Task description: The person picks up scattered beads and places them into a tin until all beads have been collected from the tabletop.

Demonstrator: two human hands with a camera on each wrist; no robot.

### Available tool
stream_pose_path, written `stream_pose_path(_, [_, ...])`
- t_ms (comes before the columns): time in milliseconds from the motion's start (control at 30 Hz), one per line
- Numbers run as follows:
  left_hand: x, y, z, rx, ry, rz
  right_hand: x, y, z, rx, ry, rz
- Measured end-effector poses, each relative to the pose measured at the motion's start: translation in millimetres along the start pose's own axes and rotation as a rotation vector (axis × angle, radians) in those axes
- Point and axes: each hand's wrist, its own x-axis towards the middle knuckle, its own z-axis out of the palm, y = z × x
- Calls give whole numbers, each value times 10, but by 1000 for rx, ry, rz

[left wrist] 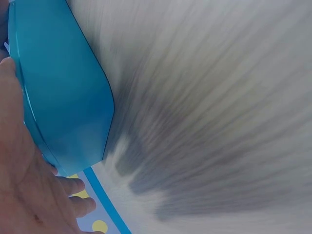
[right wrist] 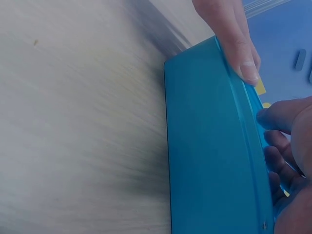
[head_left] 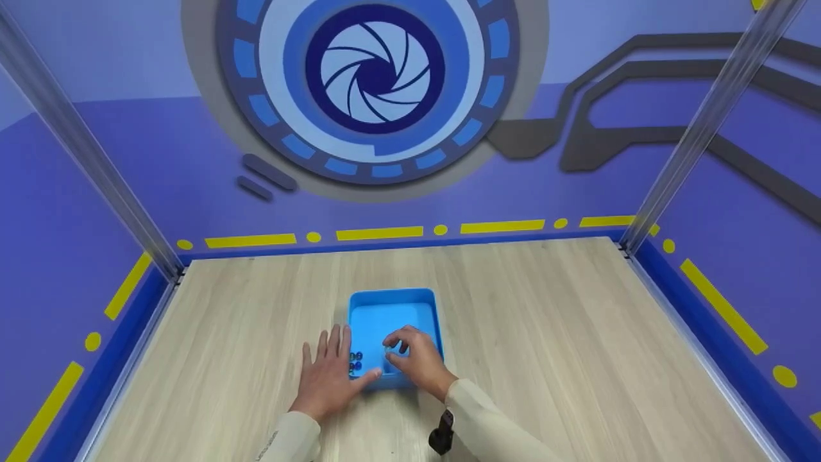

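Observation:
A blue tray (head_left: 394, 314) with low walls lies on the wooden table. Several dark glass marbles (head_left: 358, 366) sit together in its front left corner. My left hand (head_left: 326, 378) rests at that corner with its fingers straight along the left side and the thumb (right wrist: 247, 70) on the front rim. Over the tray's inside, my right hand (head_left: 418, 359) pinches a small pale glass marble (head_left: 387, 350) between thumb and index finger. In the right wrist view the tray's front wall (right wrist: 209, 141) hides what those fingertips hold.
The wooden table top (head_left: 545, 333) reaches around the tray on all sides. Blue printed panels (head_left: 449, 199) close it in at the back, left and right, with metal posts (head_left: 705, 128) at the corners. A dark watch (head_left: 441, 433) is at the right wrist.

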Motion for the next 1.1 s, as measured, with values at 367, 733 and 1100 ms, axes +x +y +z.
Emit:
stream_pose_path(367, [3, 14, 1, -1, 2, 8, 9, -13, 31, 12, -15, 15])
stream_pose_path(733, [35, 24, 22, 8, -2, 10, -1, -13, 15, 15, -21, -8])
stream_pose_path(1100, [7, 16, -9, 8, -16, -1, -13, -27, -36, 20, -37, 33])
